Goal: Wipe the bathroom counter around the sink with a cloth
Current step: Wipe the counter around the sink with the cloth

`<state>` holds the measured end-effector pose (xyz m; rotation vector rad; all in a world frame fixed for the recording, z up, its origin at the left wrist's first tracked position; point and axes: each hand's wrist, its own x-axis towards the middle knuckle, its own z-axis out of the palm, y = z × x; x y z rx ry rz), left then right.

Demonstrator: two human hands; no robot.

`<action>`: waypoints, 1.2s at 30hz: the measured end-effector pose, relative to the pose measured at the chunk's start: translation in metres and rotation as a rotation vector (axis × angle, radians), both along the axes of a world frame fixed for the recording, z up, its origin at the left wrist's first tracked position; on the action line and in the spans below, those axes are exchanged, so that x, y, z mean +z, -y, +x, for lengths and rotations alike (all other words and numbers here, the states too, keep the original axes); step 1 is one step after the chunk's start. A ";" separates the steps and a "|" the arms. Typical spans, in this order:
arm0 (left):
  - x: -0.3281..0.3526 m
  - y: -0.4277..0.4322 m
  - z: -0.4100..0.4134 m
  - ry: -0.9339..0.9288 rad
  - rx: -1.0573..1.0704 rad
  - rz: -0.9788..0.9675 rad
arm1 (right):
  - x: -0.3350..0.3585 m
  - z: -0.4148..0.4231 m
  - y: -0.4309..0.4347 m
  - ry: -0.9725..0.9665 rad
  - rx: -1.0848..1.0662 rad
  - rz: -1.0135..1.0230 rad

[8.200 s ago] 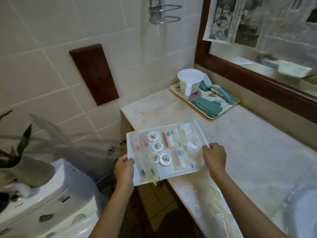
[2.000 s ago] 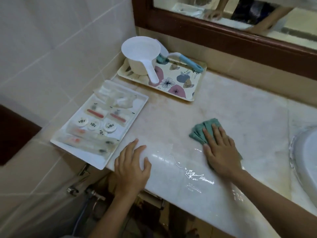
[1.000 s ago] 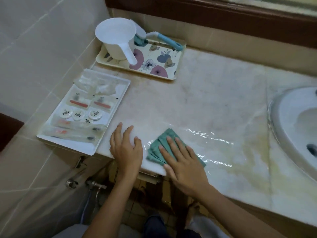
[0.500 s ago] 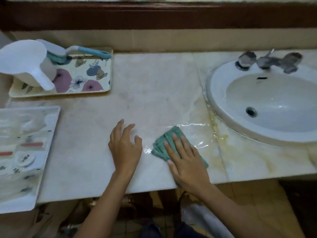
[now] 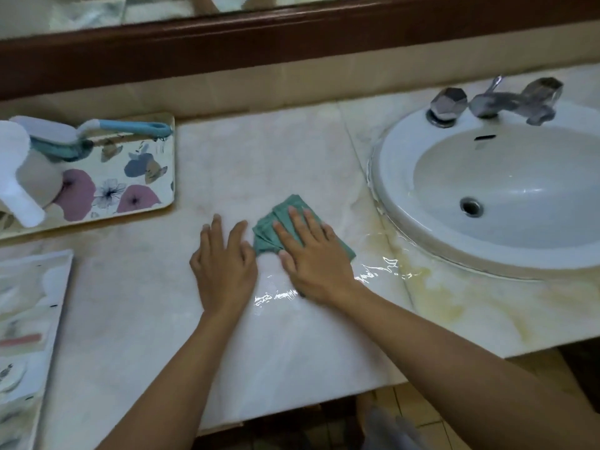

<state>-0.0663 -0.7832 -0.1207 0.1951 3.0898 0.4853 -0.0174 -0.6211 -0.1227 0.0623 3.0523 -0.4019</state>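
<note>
Left of the sink (image 5: pixel 389 177), flat right grip (image 5: pixel 311 254) presses cloth (image 5: pixel 265 233), corner toward mirror (image 5: pixel 97 11).

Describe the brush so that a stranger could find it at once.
Start at the white sink and go left along the counter to the flowered tray. The brush lies across its far edge, next to the white scoop; only it has a long blue handle.

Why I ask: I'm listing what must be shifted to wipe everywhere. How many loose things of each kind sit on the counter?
Trays: 2, the floral tray and the white tray
Scoops: 1, the white scoop
Brushes: 1, the blue-handled brush
Cloths: 1, the green cloth
Total: 5
The packets in the white tray are too blurred to count.
</note>
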 end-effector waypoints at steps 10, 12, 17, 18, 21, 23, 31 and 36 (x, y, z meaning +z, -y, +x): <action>-0.002 0.000 0.001 -0.041 -0.001 0.021 | 0.003 0.039 -0.060 -0.015 -0.457 -0.020; -0.001 -0.001 0.003 -0.042 -0.009 0.015 | 0.006 0.090 -0.056 0.000 -0.415 0.002; 0.002 -0.001 0.003 -0.025 -0.020 0.025 | 0.013 0.146 -0.071 0.081 -0.354 0.066; 0.002 -0.001 0.004 -0.027 -0.022 0.024 | 0.012 0.139 -0.070 0.076 -0.393 0.063; 0.001 -0.001 0.003 -0.019 -0.021 0.031 | 0.007 0.092 -0.047 0.055 -0.578 0.037; 0.001 0.002 0.004 -0.010 -0.031 0.021 | 0.006 0.064 -0.023 0.053 -0.599 0.014; 0.001 0.005 0.008 0.014 -0.058 0.022 | 0.008 0.160 -0.056 0.049 -0.450 0.061; 0.002 0.007 0.009 0.024 -0.062 0.048 | 0.015 0.192 -0.092 0.104 -0.701 0.043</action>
